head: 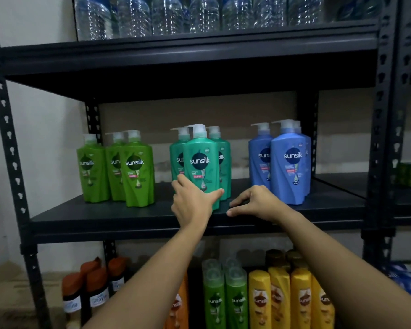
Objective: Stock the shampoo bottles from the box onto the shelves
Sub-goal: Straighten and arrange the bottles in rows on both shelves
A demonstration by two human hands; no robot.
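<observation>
A teal Sunsilk pump bottle [201, 162] stands upright near the front of the middle black shelf [105, 217], with two more teal bottles [224, 162] behind it. My left hand [191, 201] grips its lower part, thumb on the right side and fingers round the left. My right hand [254, 203] hovers just right of it, fingers loosely curled over the shelf and holding nothing. Three light green pump bottles [138, 172] stand to the left and blue pump bottles [291, 162] to the right. The box is out of view.
Clear water bottles [166, 15] fill the top shelf. The lower shelf holds orange-capped bottles [95, 281], green bottles [223, 298] and yellow bottles [280, 300]. Black slotted uprights [10, 148] frame the rack. Bare shelf lies between the bottle groups.
</observation>
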